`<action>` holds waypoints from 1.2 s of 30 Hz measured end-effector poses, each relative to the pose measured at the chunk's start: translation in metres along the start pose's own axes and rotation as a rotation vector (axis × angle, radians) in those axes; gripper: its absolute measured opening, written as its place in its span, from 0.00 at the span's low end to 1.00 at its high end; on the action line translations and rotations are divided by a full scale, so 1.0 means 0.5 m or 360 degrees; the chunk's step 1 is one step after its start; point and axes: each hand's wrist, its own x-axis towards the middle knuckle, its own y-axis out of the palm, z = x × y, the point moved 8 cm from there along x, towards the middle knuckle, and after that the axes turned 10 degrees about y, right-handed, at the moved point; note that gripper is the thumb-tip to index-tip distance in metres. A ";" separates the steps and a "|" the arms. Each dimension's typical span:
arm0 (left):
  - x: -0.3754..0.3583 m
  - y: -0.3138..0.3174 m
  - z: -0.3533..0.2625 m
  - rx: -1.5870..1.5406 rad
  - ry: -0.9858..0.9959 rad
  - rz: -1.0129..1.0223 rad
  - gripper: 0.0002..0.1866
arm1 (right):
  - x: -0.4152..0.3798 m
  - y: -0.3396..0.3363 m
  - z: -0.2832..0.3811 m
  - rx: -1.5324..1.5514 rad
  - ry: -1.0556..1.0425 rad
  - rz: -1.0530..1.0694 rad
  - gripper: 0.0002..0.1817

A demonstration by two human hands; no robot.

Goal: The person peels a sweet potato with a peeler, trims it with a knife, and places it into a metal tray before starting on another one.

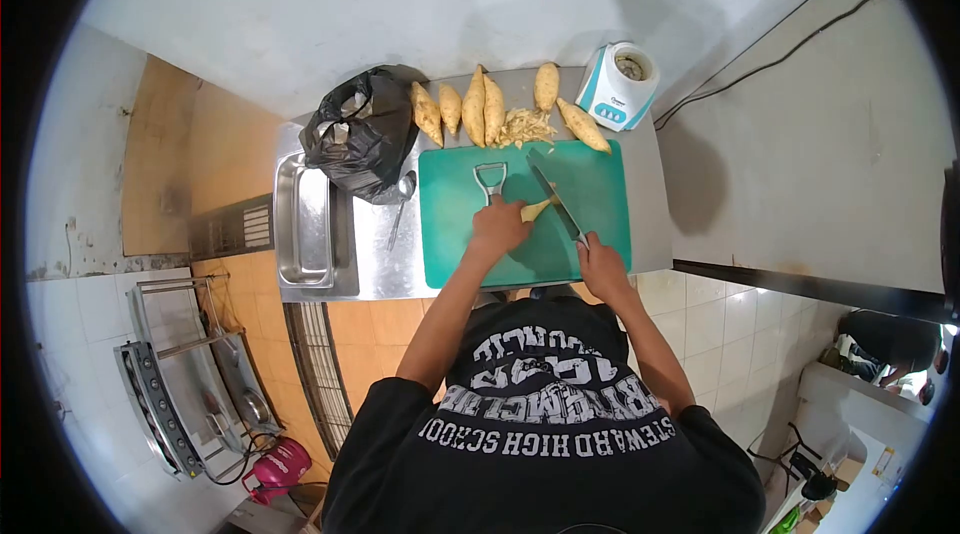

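Note:
On the green cutting board (450, 254), my left hand (500, 227) holds a pale yellow piece of sweet potato (536, 210) with its fingers closed round one end. My right hand (603, 266) grips the handle of a kitchen knife (552, 192). The blade slants up and left across the board, at the free tip of the piece; whether it touches or cuts is too small to tell. Just above my left hand lies a metal peeler (490, 174), its lower end hidden by the fingers. Beyond the board's far edge sit several whole sweet potatoes (474, 106) and a heap of peelings (527, 127).
A black plastic bag (365, 134) stands at the back left, partly over the sink (303, 224). A metal ladle (401, 204) lies left of the board on the steel counter (385, 274). The white and blue blender base (620, 89) occupies the back right corner.

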 end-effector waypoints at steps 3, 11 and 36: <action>0.008 -0.003 0.005 -0.0039 0.0015 0.0062 0.27 | -0.006 0.012 0.004 -0.0106 0.0007 0.0032 0.17; 0.016 -0.009 0.005 -0.0049 0.0064 0.0149 0.26 | -0.050 0.007 -0.011 -0.0207 0.0052 0.0147 0.16; -0.029 -0.018 0.060 -0.0567 0.0228 -0.0290 0.29 | 0.122 0.055 0.068 0.0261 -0.0064 0.0021 0.17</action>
